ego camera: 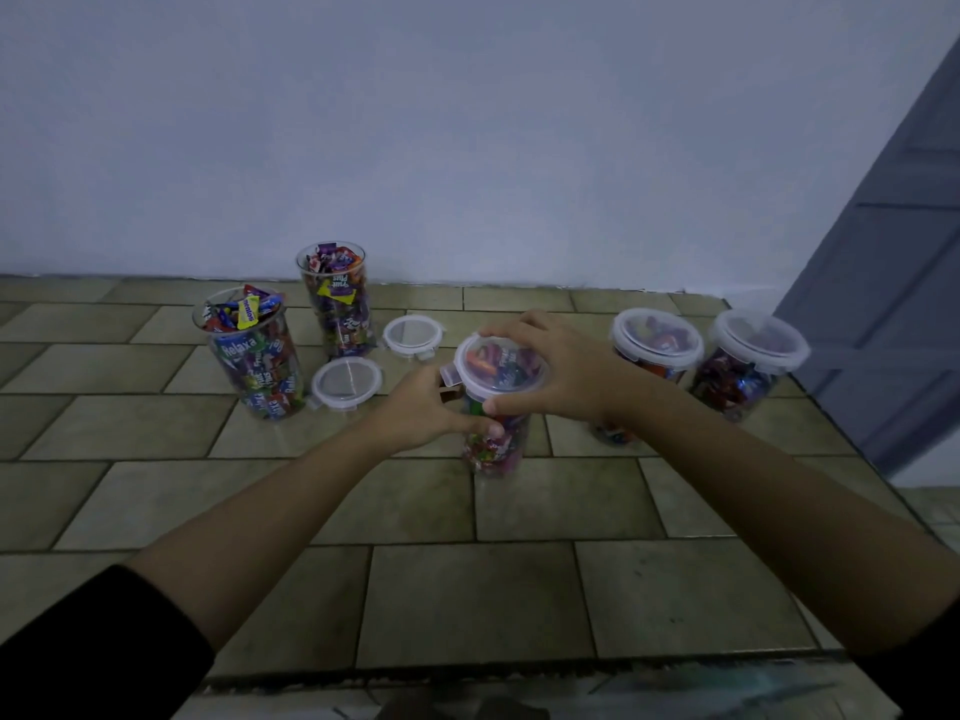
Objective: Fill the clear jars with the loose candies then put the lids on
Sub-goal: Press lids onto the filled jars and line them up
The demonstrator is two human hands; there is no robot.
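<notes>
A clear jar (496, 449) full of wrapped candies stands in the middle of the tiled counter with a clear lid (498, 363) on top. My left hand (426, 407) grips the jar's side just below the lid's raised clip. My right hand (561, 371) curls over the lid, fingers on its far rim and thumb on its near edge. Two filled open jars stand at the left, one nearer (254, 350) and one farther (337, 298). Two loose lids lie beside them, one nearer (347, 381) and one farther (413, 336). Two lidded jars stand at the right, one (655, 345) beside my right hand and one (748, 361) farther right.
The tiled counter (467, 589) ends at a pale wall (467, 148) behind the jars. Its right edge runs diagonally beside a grey panelled door (893, 252). The counter's front edge lies just below my forearms.
</notes>
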